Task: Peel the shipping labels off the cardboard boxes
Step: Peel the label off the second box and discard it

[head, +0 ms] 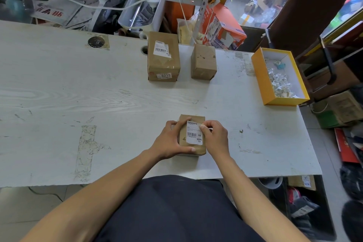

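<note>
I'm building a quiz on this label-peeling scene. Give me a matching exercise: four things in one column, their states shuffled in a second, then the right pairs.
Things:
1. near box
2. far left box
3. far right box
4. yellow box

States:
A. no label showing
B. open, holds crumpled scraps
C. held in both hands
D. two labels, untouched

Pairs: 1-C, 2-D, 3-A, 4-B

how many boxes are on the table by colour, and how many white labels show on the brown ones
Brown cardboard boxes: 3 (one held in both hands, one far left with labels, one bare beside it)
Yellow boxes: 1 (open yellow box, crumpled paper scraps inside)
Total boxes: 4
White labels showing: 3 (held box 1; far left box 2, top and front)
</note>
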The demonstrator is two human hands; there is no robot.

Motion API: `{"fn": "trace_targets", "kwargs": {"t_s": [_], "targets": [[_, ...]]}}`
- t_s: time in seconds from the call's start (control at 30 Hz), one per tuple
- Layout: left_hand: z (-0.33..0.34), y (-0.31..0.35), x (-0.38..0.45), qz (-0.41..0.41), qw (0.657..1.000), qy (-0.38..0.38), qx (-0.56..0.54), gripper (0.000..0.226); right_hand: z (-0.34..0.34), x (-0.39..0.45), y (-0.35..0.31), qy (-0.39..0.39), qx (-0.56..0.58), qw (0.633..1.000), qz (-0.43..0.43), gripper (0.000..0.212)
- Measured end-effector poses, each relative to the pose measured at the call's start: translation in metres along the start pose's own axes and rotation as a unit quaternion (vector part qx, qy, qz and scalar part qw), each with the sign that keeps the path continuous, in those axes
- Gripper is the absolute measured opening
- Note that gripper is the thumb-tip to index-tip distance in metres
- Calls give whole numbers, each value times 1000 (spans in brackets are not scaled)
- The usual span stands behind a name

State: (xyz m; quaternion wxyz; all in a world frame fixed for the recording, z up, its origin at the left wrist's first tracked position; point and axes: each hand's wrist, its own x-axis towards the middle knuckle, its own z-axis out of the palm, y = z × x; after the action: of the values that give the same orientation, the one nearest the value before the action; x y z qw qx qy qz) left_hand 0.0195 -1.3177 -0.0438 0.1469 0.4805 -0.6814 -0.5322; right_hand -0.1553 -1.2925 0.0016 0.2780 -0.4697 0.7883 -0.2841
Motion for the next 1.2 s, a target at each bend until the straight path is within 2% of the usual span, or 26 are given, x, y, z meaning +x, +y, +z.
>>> {"fn": "trace_targets", "kwargs": {"t_s": [0.13, 0.2, 0.27, 0.33, 0.43, 0.63, 0.77, 0.83, 0.9, 0.97, 1.07, 1.13, 1.2], "targets": [[0, -1, 0, 1, 1000, 0, 11, 101, 1, 1, -1, -5, 16, 1000, 21, 9], [0, -1, 0, 0, 1000, -3, 8, 99, -2, 3, -1, -28, 80, 994, 66, 13], [-1, 0, 0, -4, 1000, -6, 9, 95, -9, 5, -4, -63, 236, 961, 133, 16], [-1, 1, -1, -3, 1000, -8, 10, 95, -19, 7, -7, -85, 382, 902, 184, 15], [-2, 2, -2, 0, 1000, -10, 3, 100, -30, 12, -7, -85, 495, 837, 218, 9], [-3, 4, -3, -6, 1000, -13, 12, 102, -43, 18, -16, -61, 519, 826, 212, 8], [-2, 4, -3, -4, 1000, -12, 11, 103, -45, 17, -16, -45, 489, 852, 182, 11], [-2, 4, -3, 1, 1000, -11, 12, 102, -42, 15, -14, -51, 428, 889, 152, 22], [-2, 4, -3, 3, 1000, -9, 9, 102, -37, 10, -8, -67, 300, 945, 108, 46], [-2, 3, -3, 8, 1000, -5, 12, 103, -32, 4, 1, -119, 192, 972, 60, 83], [-3, 3, -3, 34, 998, 5, 50, 105, -27, -2, 17, -236, 88, 968, -4, 126], [-5, 4, -3, 56, 995, 10, 84, 106, -27, 1, 22, -277, 32, 959, -46, 139], [-8, 6, 0, 75, 992, 3, 102, 107, -30, 9, 24, -300, -20, 950, -86, 143]]}}
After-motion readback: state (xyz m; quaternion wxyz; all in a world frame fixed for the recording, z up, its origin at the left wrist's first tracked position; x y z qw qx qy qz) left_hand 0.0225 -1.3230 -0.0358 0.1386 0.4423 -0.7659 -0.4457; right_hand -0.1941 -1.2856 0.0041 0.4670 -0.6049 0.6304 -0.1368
